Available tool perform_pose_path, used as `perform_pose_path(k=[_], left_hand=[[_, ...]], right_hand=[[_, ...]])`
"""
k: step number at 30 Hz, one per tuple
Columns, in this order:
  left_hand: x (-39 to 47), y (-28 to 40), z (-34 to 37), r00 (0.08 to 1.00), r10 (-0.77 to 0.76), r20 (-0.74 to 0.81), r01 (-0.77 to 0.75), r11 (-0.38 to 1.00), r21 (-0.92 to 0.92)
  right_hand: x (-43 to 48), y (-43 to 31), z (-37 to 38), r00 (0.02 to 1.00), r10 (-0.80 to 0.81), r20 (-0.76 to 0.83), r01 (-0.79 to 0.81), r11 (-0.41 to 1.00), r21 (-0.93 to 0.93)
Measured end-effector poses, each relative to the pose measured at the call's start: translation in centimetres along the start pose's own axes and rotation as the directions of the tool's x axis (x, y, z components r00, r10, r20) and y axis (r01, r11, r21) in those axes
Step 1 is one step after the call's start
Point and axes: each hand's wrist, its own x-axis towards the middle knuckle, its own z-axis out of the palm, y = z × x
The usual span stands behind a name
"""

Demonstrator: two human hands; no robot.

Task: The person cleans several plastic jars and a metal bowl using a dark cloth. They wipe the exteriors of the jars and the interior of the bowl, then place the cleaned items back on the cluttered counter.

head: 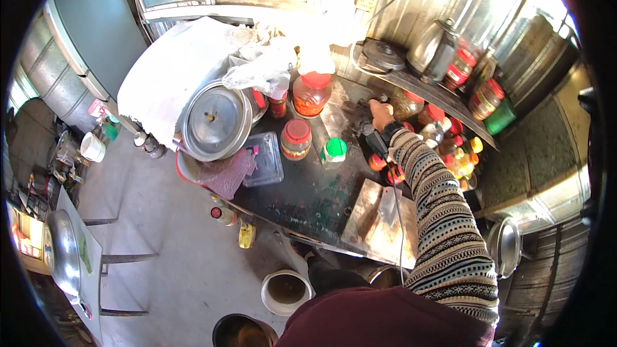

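Note:
My right hand [382,114] reaches to the back of the dark table [308,202], beside a row of jars under the wooden shelf. Its fingers are partly hidden, and I cannot tell whether they hold anything. A dark device with a cable is strapped at the wrist. My left hand is out of view. Left of the right hand stand a large red-lidded jar [312,96], a smaller red-lidded jar [296,139] and a green-lidded jar [333,151]. Nearer my body, a cleaver [388,206] lies on a wooden cutting board [362,212].
A big lidded metal pot [214,120], a clear plastic container [270,159] and a mesh cloth [229,171] are at the left. The wooden shelf [434,90] holds a metal kettle [430,50] and jars. A white bucket [286,293] of dark liquid stands on the floor near my legs.

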Motion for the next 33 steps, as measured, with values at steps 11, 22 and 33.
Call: perform_pose_path(k=[11,22,33], left_hand=[[7.0,3.8,6.6,0.995,-0.088,0.047,0.077,0.979,0.191],[8.4,6.0,5.8,0.983,-0.169,0.077,0.133,0.931,0.340],[8.7,8.1,4.3,0.972,-0.218,0.089,0.163,0.895,0.414]], right_hand=[[13.8,14.8,15.3,0.848,0.522,0.086,-0.528,0.823,0.211],[15.0,-5.5,14.4,0.926,0.355,-0.129,-0.266,0.855,0.445],[12.8,9.7,14.7,0.951,0.279,-0.134,-0.281,0.960,0.001]])
